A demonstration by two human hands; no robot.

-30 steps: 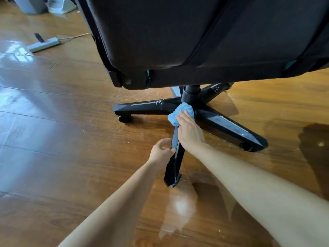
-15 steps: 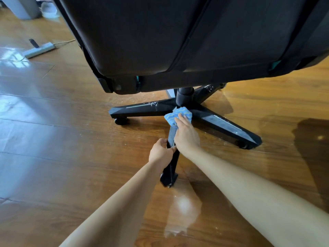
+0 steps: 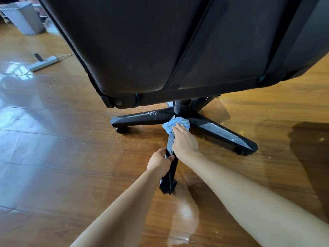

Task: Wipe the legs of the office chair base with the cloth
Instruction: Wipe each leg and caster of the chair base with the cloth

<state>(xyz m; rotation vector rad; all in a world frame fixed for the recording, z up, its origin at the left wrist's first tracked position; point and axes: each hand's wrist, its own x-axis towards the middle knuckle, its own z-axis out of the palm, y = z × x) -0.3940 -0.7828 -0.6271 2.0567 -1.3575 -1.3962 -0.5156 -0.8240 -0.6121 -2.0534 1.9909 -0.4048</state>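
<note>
Little has shifted: the chair [image 3: 160, 50] looms larger in view, and both hands stay where they were. The left leg [image 3: 138, 118] and right leg [image 3: 222, 132] of the base show white specks, so most of the wiping looks undone. The left hand [image 3: 159, 162] grips the near leg [image 3: 169, 182] midway. The right hand [image 3: 184, 141] presses the cloth [image 3: 170, 124] onto that leg, just beside the hub [image 3: 181, 107].

Two hands: left hand [image 3: 160, 162], right hand [image 3: 185, 139]. One cloth [image 3: 173, 123] under the right fingers. One near leg [image 3: 169, 177] in the left fingers, three other legs [image 3: 142, 118] beyond. Two wheels [image 3: 122, 129] flank the fingers. One bin [image 3: 23, 18], one power strip [image 3: 43, 63].
</note>
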